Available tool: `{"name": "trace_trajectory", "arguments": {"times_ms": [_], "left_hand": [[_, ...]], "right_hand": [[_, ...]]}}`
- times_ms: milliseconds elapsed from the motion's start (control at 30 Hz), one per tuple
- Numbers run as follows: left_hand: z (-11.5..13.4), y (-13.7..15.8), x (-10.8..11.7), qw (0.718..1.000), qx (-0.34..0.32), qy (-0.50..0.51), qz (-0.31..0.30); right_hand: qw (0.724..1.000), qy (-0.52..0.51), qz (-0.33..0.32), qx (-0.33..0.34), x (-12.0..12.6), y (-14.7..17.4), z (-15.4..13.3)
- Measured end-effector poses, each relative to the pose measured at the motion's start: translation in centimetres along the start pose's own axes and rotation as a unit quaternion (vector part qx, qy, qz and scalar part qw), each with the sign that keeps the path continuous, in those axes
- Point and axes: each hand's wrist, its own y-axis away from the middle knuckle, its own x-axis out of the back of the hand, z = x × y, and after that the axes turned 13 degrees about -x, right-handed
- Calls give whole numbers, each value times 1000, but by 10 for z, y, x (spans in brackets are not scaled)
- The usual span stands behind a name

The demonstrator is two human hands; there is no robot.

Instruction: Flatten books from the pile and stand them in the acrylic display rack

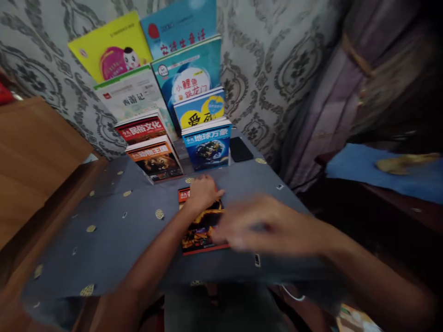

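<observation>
A dark book with an orange-red top strip and fiery pictures (199, 237) lies flat on the cloth-covered table in front of me. My left hand (203, 190) rests on its upper part, palm down, with the thumb spread to the side and the fingers lying toward the far edge. Over the book's lower right side is my right hand (259, 223), smeared by motion. Its fingers are too blurred to read, and I cannot tell whether it touches the cover. Just beyond stand a blue book with a globe (209, 150) and an orange-topped book with a lion (159, 161).
Behind stand more books in two rows, including a red one (141, 130), a white one (134, 99) and a yellow one (114, 48). A black phone (241, 149) lies at the back right. Wooden furniture (38, 157) flanks the left; a blue cloth (363, 173) lies at right.
</observation>
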Motion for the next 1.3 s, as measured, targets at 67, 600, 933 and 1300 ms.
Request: {"name": "trace_trajectory", "arguments": {"times_ms": [67,600,933,1300], "left_hand": [[3,-5,3,1000,-5,2,-15],[-3,-11,1,999,12,-29,7],[-14,11,-17,995,-44,-24,82],[-22,25,-35,985,-116,-6,131]], "right_hand": [[997,1,25,-75,25,-24,21],[953,-12,131,-273,16,-76,126],[968,64,138,-198,14,-65,110],[949,239,70,-195,18,-59,98]]}}
